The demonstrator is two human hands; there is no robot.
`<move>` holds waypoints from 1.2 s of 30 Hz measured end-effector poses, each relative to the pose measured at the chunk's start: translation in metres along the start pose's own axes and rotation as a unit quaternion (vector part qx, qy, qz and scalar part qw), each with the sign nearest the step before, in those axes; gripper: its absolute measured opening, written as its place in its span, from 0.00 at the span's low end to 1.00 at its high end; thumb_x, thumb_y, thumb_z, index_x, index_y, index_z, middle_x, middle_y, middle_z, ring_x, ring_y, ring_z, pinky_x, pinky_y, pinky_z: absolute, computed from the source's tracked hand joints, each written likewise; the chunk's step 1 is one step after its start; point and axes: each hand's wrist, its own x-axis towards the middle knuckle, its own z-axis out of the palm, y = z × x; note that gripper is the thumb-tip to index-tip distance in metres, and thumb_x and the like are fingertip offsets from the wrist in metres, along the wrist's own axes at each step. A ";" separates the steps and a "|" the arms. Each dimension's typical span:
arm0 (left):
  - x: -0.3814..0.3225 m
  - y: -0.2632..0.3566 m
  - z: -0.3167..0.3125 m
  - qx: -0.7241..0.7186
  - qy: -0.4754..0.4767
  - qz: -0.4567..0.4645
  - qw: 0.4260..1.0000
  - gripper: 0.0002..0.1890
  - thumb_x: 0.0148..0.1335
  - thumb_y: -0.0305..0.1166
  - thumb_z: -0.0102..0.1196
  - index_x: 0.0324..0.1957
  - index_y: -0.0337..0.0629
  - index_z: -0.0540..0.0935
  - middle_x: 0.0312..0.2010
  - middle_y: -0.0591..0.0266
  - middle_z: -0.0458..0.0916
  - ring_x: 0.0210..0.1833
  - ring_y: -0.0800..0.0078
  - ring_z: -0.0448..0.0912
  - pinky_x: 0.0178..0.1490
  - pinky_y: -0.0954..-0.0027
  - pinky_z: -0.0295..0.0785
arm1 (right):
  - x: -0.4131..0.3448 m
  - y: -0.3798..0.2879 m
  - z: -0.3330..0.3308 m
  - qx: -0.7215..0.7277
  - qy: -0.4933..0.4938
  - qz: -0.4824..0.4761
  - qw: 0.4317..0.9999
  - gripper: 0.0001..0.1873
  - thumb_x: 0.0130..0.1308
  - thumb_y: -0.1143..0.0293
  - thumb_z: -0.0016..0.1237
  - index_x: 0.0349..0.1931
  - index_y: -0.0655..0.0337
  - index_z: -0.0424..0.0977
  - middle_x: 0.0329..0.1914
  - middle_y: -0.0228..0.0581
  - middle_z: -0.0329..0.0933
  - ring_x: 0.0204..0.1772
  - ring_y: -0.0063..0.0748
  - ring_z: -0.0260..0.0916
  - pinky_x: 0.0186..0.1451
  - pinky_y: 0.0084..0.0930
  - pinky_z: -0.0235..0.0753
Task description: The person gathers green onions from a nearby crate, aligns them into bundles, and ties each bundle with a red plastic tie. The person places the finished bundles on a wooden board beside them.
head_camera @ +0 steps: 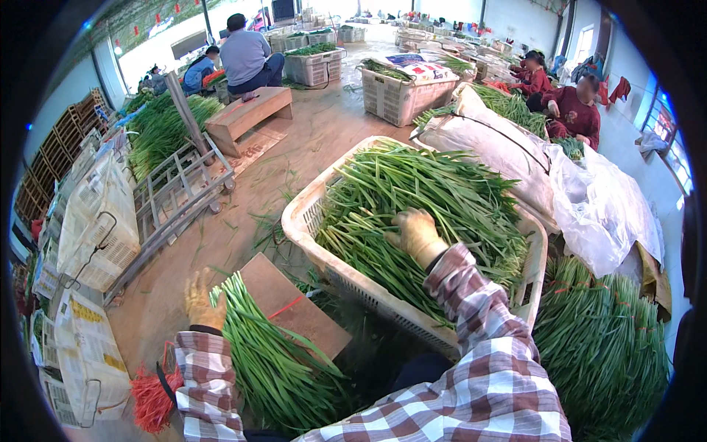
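Both of my hands wear yellowish work gloves. My left hand (205,301) is raised with its fingers apart, its thumb beside the pale cut ends of a bunch of garlic chives (270,342). That bunch lies partly across a brown board (295,306) with a red strand on it. My right hand (417,235) rests on loose garlic chives (414,182) heaped in a white plastic crate (301,221). Its fingers are bent among the stalks, and whether they grip any is unclear. Red ties (154,395) hang in a bundle near my left forearm.
Tied bunches of chives (602,342) stand at the right, below clear plastic sheeting (602,193). To the left are a metal trolley (177,193) and stacked crates (99,221). A wooden bench (251,119) holds a seated person (246,55); others sit at right.
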 end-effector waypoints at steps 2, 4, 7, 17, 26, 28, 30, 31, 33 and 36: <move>0.009 0.029 0.011 -0.030 -0.005 0.032 0.999 0.36 0.47 0.35 0.61 0.62 0.52 0.65 0.61 0.54 0.64 0.66 0.50 0.55 0.68 0.55 0.52 | -0.012 0.005 0.027 -0.067 0.011 -0.026 0.997 0.20 0.50 0.50 0.52 0.36 0.54 0.78 0.60 0.41 0.66 0.69 0.49 0.49 0.71 0.52 0.42; 0.015 0.058 0.021 -0.082 0.012 0.052 0.995 0.35 0.46 0.33 0.62 0.60 0.53 0.67 0.61 0.55 0.64 0.66 0.50 0.56 0.67 0.55 0.54 | -0.017 0.003 0.048 -0.100 0.079 -0.006 0.992 0.15 0.50 0.55 0.51 0.34 0.53 0.78 0.58 0.39 0.67 0.69 0.49 0.51 0.71 0.53 0.41; 0.027 0.092 0.029 -0.133 0.008 0.059 0.989 0.33 0.47 0.32 0.62 0.59 0.53 0.69 0.61 0.55 0.64 0.66 0.51 0.56 0.67 0.55 0.54 | -0.008 -0.004 0.057 -0.022 0.118 -0.022 0.992 0.11 0.49 0.63 0.49 0.30 0.56 0.77 0.48 0.40 0.73 0.63 0.49 0.58 0.68 0.54 0.46; 0.035 0.124 0.046 -0.202 0.020 0.042 0.978 0.32 0.47 0.28 0.62 0.58 0.52 0.70 0.60 0.55 0.66 0.64 0.51 0.60 0.65 0.55 0.57 | 0.013 -0.063 0.073 0.041 -0.120 -0.044 0.991 0.47 0.53 0.52 0.50 0.67 0.64 0.43 0.60 0.53 0.62 0.66 0.52 0.55 0.71 0.46 0.44; 0.027 0.115 0.060 -0.230 0.006 0.023 0.973 0.33 0.46 0.28 0.63 0.58 0.52 0.70 0.59 0.53 0.67 0.63 0.48 0.61 0.66 0.54 0.56 | 0.046 -0.096 0.125 -0.048 -0.187 -0.057 0.979 0.32 0.64 0.69 0.37 0.69 0.51 0.45 0.62 0.54 0.59 0.60 0.47 0.62 0.58 0.42 0.61; 0.027 0.114 0.061 -0.258 0.002 0.024 0.966 0.31 0.47 0.27 0.62 0.57 0.48 0.71 0.58 0.52 0.68 0.63 0.52 0.63 0.66 0.56 0.57 | 0.052 -0.099 0.127 -0.060 -0.232 -0.050 0.970 0.33 0.65 0.69 0.32 0.70 0.52 0.38 0.58 0.53 0.64 0.56 0.45 0.67 0.50 0.40 0.65; 0.027 0.112 0.060 -0.291 -0.002 0.015 0.957 0.30 0.47 0.26 0.61 0.56 0.46 0.71 0.58 0.53 0.68 0.63 0.54 0.63 0.65 0.58 0.57 | 0.052 -0.100 0.127 -0.036 -0.236 -0.055 0.970 0.34 0.65 0.68 0.33 0.70 0.51 0.37 0.53 0.51 0.69 0.53 0.45 0.69 0.48 0.40 0.67; 0.028 0.112 0.059 -0.299 -0.007 0.014 0.954 0.28 0.48 0.26 0.60 0.55 0.45 0.72 0.57 0.53 0.70 0.63 0.57 0.63 0.65 0.59 0.57 | 0.051 -0.099 0.127 -0.032 -0.233 -0.057 0.970 0.34 0.65 0.68 0.33 0.70 0.51 0.37 0.52 0.51 0.69 0.52 0.45 0.69 0.48 0.40 0.68; 0.031 0.116 0.058 -0.343 -0.025 -0.011 0.939 0.27 0.49 0.26 0.60 0.55 0.44 0.73 0.56 0.53 0.71 0.62 0.58 0.64 0.66 0.60 0.57 | 0.047 -0.098 0.126 -0.003 -0.221 -0.063 0.973 0.35 0.65 0.67 0.34 0.70 0.52 0.37 0.52 0.52 0.69 0.50 0.46 0.71 0.47 0.41 0.69; 0.036 0.129 0.055 -0.368 -0.063 -0.033 0.927 0.26 0.52 0.28 0.59 0.55 0.41 0.72 0.56 0.53 0.70 0.62 0.62 0.65 0.66 0.63 0.56 | 0.043 -0.099 0.120 -0.028 -0.226 -0.050 0.972 0.36 0.64 0.68 0.36 0.70 0.50 0.36 0.51 0.53 0.70 0.48 0.46 0.73 0.45 0.41 0.72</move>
